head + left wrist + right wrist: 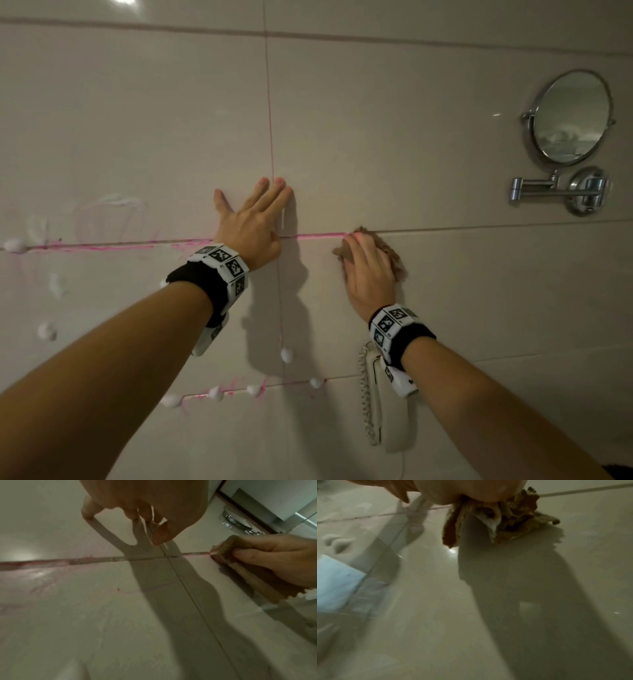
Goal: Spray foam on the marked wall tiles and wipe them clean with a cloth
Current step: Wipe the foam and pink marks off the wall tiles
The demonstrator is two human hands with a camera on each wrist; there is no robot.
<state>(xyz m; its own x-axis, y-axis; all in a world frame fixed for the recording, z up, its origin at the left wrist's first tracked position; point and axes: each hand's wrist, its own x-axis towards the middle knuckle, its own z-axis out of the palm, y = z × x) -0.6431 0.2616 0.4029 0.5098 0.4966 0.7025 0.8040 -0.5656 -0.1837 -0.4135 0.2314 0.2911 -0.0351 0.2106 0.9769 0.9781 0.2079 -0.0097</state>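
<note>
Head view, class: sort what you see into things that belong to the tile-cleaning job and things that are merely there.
Belong to the job:
cloth, under the right hand
pink marks along the tile joints
foam blobs
left hand, flat on the wall tiles

Merely there:
round mirror on its folding arm
wall phone with coiled cord

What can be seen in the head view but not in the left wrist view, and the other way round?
Only the head view shows the wall phone, the foam blobs and both wristbands. Only the left wrist view shows the right thumb pinching the brown cloth. Both show the left hand flat on the tile, the pink grout line and the round mirror.
</note>
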